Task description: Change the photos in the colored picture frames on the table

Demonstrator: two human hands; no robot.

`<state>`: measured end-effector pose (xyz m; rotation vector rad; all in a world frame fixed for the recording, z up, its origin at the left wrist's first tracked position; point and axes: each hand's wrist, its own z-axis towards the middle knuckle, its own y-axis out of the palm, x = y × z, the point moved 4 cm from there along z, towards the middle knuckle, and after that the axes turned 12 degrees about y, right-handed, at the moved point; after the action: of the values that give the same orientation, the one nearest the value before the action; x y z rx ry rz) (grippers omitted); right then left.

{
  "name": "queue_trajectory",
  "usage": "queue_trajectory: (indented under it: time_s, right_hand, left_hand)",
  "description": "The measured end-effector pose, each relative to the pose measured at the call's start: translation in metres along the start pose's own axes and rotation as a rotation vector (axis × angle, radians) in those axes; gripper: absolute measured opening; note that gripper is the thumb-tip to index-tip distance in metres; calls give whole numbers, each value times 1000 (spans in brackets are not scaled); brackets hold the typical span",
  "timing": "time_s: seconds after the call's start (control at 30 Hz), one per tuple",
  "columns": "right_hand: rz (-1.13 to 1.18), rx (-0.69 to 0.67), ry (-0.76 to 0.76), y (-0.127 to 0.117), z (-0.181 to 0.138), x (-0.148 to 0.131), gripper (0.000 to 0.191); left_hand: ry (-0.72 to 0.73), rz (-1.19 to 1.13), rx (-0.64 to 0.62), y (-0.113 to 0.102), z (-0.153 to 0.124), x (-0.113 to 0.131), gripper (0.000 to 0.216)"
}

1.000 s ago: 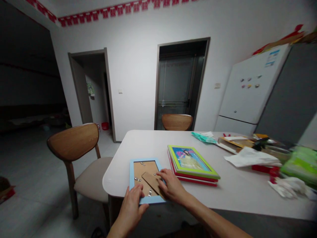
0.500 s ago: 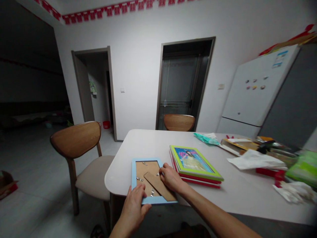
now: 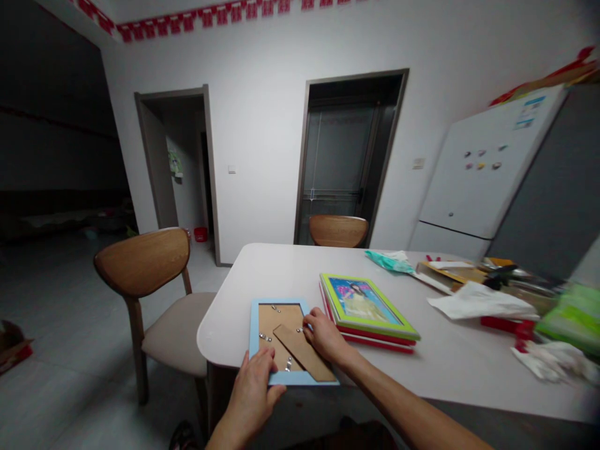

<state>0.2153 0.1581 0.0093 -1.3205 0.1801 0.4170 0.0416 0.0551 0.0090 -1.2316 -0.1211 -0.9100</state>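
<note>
A blue picture frame (image 3: 254,325) lies face down at the near left corner of the white table (image 3: 290,275), its brown backing board (image 3: 274,319) and angled stand strip showing. My left hand (image 3: 253,381) rests on the frame's near edge, thumb on the blue rim and fingers curled over the backing. My right hand (image 3: 324,335) presses its fingertips on a small metal clip at the frame's right edge. Just right of that hand lies a stack of frames (image 3: 368,309), a green one on top holding a picture.
A wooden chair (image 3: 145,265) stands left of the table and another (image 3: 338,230) at its far end. Papers, a white cloth (image 3: 478,299), green packets (image 3: 572,315) and red items clutter the table's right side. A white fridge (image 3: 478,175) stands behind.
My right hand has slid from the stand strip to the clip at the frame's right edge. The left hand stays on the near edge. The view shifted slightly.
</note>
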Motion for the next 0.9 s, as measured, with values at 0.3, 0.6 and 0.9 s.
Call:
queue_trajectory:
  time_s: [0.3, 0.6, 0.9]
  right_hand:
    - [79, 13, 4, -2, -2, 3, 15]
    - [122, -5, 5, -4, -7, -2, 16]
    - [171, -19, 104, -9, -4, 6, 23]
  left_hand:
    - [14, 8, -10, 0, -1, 0, 48]
    - [-1, 25, 9, 1, 1, -1, 47]
    - [23, -10, 11, 0, -2, -2, 48]
